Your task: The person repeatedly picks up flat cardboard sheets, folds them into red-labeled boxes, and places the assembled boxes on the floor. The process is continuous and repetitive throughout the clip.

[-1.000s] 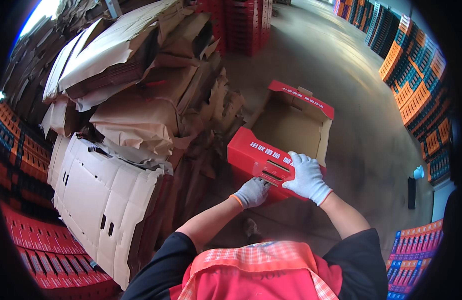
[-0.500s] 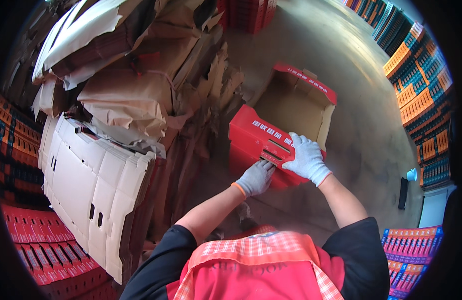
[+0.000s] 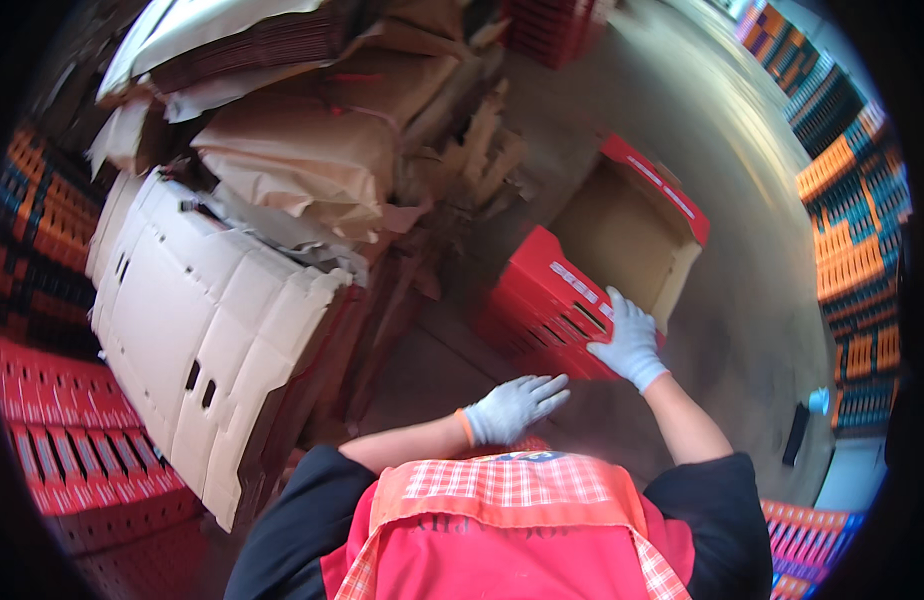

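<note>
An open-topped red cardboard box (image 3: 542,267) with a plain brown inside stands before me, right of the middle. It has slots in its near side. My right hand (image 3: 630,340), in a white glove, is on the box's near right corner, with the fingers over the top edge and the thumb along the outer face. My left hand (image 3: 512,410), gloved in white with an orange cuff, hovers near my apron, off the box. Its fingers are stretched out to the right and hold nothing.
Flat brown cardboard sheets (image 3: 197,320) lean stacked at my left, with paper-wrapped bundles (image 3: 292,150) behind them. Red boxes (image 3: 72,440) are piled at the lower left. Orange and teal stacks (image 3: 850,260) line the right side. A dark object (image 3: 796,435) lies on the floor at right.
My left hand has come off the box's slotted side and drawn back toward my body, its fingers straightening. My right hand has stayed on the box. The whole view has shifted somewhat.
</note>
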The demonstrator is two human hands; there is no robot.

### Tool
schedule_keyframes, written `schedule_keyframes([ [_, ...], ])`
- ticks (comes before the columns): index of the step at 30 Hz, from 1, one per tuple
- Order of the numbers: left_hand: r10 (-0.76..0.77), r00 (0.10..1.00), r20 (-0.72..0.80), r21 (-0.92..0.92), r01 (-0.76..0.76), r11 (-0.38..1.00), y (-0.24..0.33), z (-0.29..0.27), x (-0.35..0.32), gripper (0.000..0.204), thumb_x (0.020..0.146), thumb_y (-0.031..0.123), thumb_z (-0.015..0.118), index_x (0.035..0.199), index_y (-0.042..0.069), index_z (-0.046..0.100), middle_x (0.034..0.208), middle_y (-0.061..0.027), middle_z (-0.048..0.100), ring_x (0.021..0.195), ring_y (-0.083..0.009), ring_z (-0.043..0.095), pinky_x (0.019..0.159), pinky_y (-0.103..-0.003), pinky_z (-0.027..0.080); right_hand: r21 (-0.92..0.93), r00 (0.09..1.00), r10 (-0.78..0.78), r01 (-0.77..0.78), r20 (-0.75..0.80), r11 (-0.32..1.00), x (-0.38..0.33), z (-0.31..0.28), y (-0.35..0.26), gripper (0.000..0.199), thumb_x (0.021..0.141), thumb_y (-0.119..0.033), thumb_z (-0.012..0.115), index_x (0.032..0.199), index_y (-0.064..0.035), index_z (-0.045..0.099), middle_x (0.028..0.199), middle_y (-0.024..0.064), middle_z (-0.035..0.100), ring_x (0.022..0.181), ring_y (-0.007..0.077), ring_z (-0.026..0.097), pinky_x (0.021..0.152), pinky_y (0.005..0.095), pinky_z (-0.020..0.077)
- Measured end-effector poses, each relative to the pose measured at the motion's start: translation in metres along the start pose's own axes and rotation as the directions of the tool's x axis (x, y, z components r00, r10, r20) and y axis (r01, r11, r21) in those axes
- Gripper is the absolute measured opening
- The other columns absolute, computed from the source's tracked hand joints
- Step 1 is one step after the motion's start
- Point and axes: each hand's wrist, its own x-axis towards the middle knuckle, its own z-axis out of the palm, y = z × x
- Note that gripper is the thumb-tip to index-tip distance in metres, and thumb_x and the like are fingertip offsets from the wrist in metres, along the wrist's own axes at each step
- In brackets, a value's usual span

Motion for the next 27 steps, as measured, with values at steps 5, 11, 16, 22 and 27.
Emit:
schedule_keyframes([
  [5,-0.443,0.743,-0.501,0.101,0.559,0.823,0.037,-0.093,-0.141,0.064,0.073,0.004,0.072,0.134,-0.001,0.053,0.142,-0.024,0.05,0.13,-0.0441,0.049,0.111,-0.053,0.038,0.265,0.934,-0.3,0.344,-0.195,0.901,-0.005,-0.032,-0.076,0.077,0.075,-0.031,0.082,0.14,-0.0066,0.048,0.126,0.0159,0.06,0.116,0.0322,0.059,0.101,0.0446,0.0443],
  [11,-0.214,0.137,-0.967,0.151,0.987,-0.053,0.062,-0.214,-0.368,0.092,0.082,0.021,0.072,0.159,0.007,0.021,0.163,-0.0237,0.02,0.15,-0.0418,0.021,0.121,-0.055,0.013,0.754,0.08,-0.905,0.524,0.419,0.396,0.041,-0.033,-0.281,0.044,0.09,-0.036,0.07,0.12,-0.0037,0.065,0.11,0.0147,0.071,0.104,0.0282,0.067,0.092,0.0384,0.052],
  [16,-0.122,-0.67,-0.732,-0.592,0.715,-0.372,0.029,-0.259,-0.543,0.114,0.081,0.049,0.076,0.158,-0.001,0.009,0.163,-0.0235,0.016,0.148,-0.039,0.023,0.119,-0.045,0.024,0.748,0.625,-0.732,0.616,-0.272,0.248,0.118,-0.015,-0.481,0.039,0.09,-0.024,0.072,0.12,0.0004,0.064,0.114,0.0153,0.069,0.105,0.023,0.066,0.094,0.0347,0.0514],
  [22,-0.608,-0.742,-0.281,-0.941,0.089,0.326,0.007,-0.257,-0.606,0.061,0.089,0.041,0.073,0.131,-0.002,0.059,0.126,-0.0112,0.063,0.114,-0.0207,0.058,0.102,-0.034,0.044,0.31,0.877,-0.478,0.466,-0.04,0.829,0.161,0.032,-0.601,0.099,0.08,-0.062,0.071,0.148,0.0004,0.037,0.148,0.0259,0.046,0.137,0.0386,0.045,0.112,0.0425,0.038],
  [27,-0.77,-0.579,-0.268,-0.799,-0.313,0.514,0.052,-0.263,-0.581,0.042,0.096,0.032,0.065,0.123,-0.001,0.064,0.122,-0.0101,0.066,0.111,-0.0216,0.062,0.098,-0.036,0.05,0.409,0.827,-0.562,0.509,0.012,0.758,0.15,0.003,-0.579,0.103,0.079,-0.059,0.074,0.149,0.0035,0.033,0.147,0.0306,0.044,0.132,0.0415,0.05,0.109,0.0426,0.0412],
])
